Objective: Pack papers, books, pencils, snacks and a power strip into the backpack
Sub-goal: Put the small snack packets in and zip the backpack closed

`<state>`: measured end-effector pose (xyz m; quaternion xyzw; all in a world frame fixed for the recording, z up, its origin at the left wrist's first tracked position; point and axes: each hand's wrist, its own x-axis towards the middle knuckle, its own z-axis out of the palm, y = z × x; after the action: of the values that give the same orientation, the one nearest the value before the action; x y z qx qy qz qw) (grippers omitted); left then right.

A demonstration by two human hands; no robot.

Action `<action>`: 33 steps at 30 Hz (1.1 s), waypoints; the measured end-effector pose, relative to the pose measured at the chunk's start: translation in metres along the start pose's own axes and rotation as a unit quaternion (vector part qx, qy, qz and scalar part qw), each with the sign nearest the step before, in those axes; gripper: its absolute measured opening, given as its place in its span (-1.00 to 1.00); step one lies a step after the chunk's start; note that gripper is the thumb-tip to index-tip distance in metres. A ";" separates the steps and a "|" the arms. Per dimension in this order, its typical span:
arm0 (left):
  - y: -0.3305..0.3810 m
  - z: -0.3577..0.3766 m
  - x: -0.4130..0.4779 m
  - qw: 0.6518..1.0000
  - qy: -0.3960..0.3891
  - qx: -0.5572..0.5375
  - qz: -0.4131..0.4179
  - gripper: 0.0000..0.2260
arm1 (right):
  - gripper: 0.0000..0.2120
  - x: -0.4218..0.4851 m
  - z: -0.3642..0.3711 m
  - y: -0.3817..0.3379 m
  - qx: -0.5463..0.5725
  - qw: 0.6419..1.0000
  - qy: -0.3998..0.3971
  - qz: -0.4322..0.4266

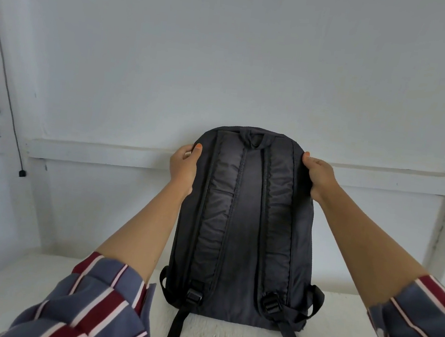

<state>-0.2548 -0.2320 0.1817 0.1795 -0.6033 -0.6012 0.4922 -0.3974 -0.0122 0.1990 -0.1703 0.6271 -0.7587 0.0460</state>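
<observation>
Backpack [245,227] — dark, upright — stands on the white table [31,299] with its back panel toward the camera, so its opening and whatever lies inside cannot be seen. Two padded shoulder straps [217,209] run down the panel to black buckles, and loose webbing trails forward across the tabletop. The left hand [183,167] grips the upper left edge, thumb on the near face, fingers curled round behind; the right hand [316,180] pinches the upper right edge the same way. Striped sleeves [104,302] sit pushed up both forearms. Behind is a pale wall with a horizontal ledge [105,151]; a thin dark cable [12,114] hangs at far left.
</observation>
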 end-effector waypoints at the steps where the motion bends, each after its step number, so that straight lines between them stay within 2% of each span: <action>1: -0.001 0.000 0.001 1.000 0.002 0.012 0.008 -0.76 | -0.76 0.000 0.000 0.000 -0.001 1.000 -0.003 0.003; 5: -0.003 0.000 0.006 0.998 0.001 0.056 0.023 -0.71 | -0.76 0.005 0.003 0.004 0.020 1.000 0.019 -0.002; 8: -0.003 0.003 0.010 0.997 -0.003 0.073 -0.008 -0.62 | -0.71 0.013 0.006 0.008 0.020 0.999 0.042 -0.017; 12: -0.005 0.008 0.014 0.995 -0.018 0.097 -0.028 -0.58 | -0.69 0.026 0.013 0.016 -0.043 0.995 0.074 -0.055; 14: -0.008 0.014 0.009 0.982 0.020 0.188 0.018 -0.58 | -0.65 0.025 0.018 0.019 -0.124 0.983 0.108 -0.086; 17: -0.018 0.019 -0.013 0.915 0.132 0.323 0.202 -0.54 | -0.64 0.010 0.024 0.032 -0.312 0.914 0.211 -0.151; 19: -0.031 0.022 -0.033 0.859 0.095 0.374 0.336 -0.49 | -0.53 -0.012 0.028 0.048 -0.345 0.871 0.226 -0.266; 21: -0.048 0.024 -0.046 0.805 0.023 0.437 0.400 -0.47 | -0.45 -0.033 0.031 0.069 -0.380 0.832 0.175 -0.365; 23: -0.058 0.025 -0.049 0.771 -0.021 0.498 0.396 -0.43 | -0.41 -0.042 0.033 0.088 -0.441 0.800 0.117 -0.389; 27: -0.059 0.026 -0.046 0.738 -0.058 0.578 0.344 -0.40 | -0.38 -0.037 0.032 0.096 -0.527 0.774 0.065 -0.345; 33: -0.048 0.029 -0.046 0.723 -0.116 0.626 0.268 -0.39 | -0.31 -0.035 0.029 0.086 -0.602 0.738 0.030 -0.304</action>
<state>-0.2761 -0.1892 0.1273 0.2061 -0.9180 0.0542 0.3345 -0.3678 -0.0473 0.1128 -0.3214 0.8688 -0.2014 -0.3185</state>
